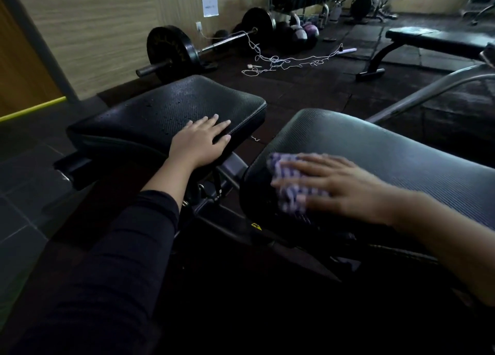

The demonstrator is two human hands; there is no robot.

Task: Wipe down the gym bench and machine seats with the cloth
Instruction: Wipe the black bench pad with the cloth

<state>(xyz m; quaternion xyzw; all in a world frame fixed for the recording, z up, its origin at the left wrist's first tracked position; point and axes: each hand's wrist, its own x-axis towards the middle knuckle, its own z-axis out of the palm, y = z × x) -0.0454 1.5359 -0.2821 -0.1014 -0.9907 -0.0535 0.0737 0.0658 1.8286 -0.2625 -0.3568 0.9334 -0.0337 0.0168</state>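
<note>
We press the checked cloth (290,185) flat under our right hand (345,188), fingers straight and spread, at the near end of the long back pad (388,151) at four o'clock. It looks soft, light and limp — best handled under a flat palm, since it would likely bunch if pinched. Our left hand (199,144) rests flat, fingers straight, on the droplet-speckled seat pad (166,110) at ten o'clock. The cloth is blurred, and the frame beneath both pads is lost in shadow.
</note>
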